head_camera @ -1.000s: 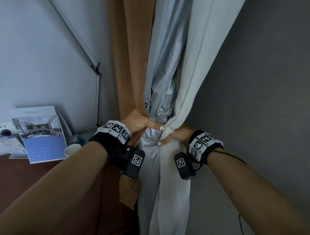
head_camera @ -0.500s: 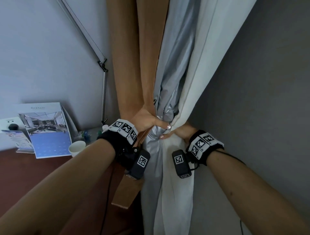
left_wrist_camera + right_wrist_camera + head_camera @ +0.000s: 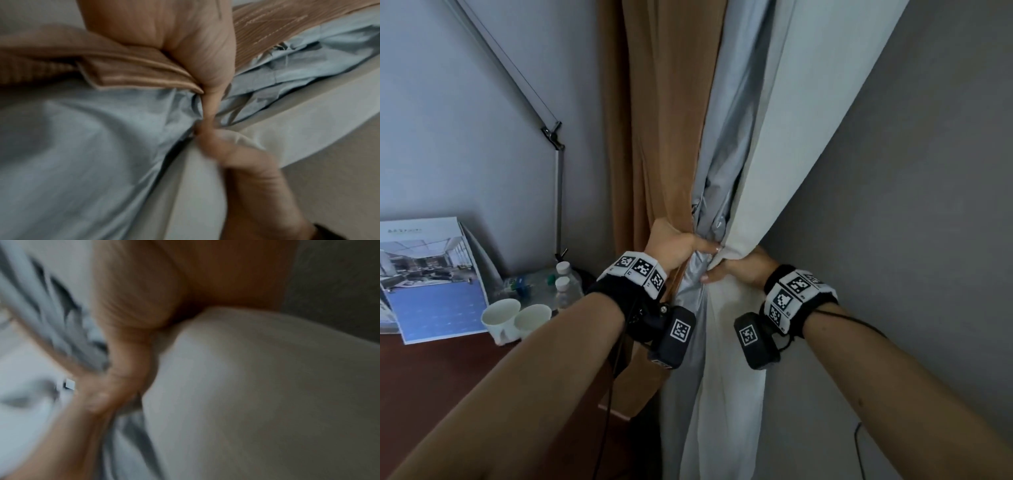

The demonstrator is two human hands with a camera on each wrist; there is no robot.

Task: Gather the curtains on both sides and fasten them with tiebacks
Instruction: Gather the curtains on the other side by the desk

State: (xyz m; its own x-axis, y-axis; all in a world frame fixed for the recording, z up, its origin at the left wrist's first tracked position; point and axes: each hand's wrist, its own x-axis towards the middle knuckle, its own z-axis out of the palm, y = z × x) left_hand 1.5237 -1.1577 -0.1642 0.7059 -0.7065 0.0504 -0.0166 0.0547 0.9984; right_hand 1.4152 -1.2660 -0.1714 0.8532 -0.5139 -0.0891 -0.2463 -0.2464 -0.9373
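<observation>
At centre frame in the head view, your left hand (image 3: 674, 245) clamps the tan-brown ribbed fabric tieback band (image 3: 674, 192) against the bunched curtain, thumb pressed across the crumpled silver-grey lining (image 3: 710, 219). Your right hand (image 3: 739, 270) curls round the bundle from the right, fingers hooked under the fold of the off-white outer curtain panel (image 3: 784, 144). Thumbs nearly meet at the pinch.

Risks, as judged:
- Slick lining could slide out of the pinch if either hand loosens; the gather would fan open.
- Loose tail of the band hangs at lower centre; it may drop away if the left grip shifts to reach a fastening. No hook or loop is visible, so where it fastens cannot be told.
- Wrist views are blurred; finger placement behind the bundle is unclear.

Room:
- Right of frame: grey wall (image 3: 911, 205) close behind the right forearm, little swing.
- Lower left: dark wooden desk (image 3: 431, 377) with two white paper cups (image 3: 515, 317), clear plastic bottles (image 3: 561, 284) and a propped blue brochure (image 3: 431, 281) near your left elbow; a thin metal lamp arm (image 3: 558, 192) stands just beside the curtain.
</observation>
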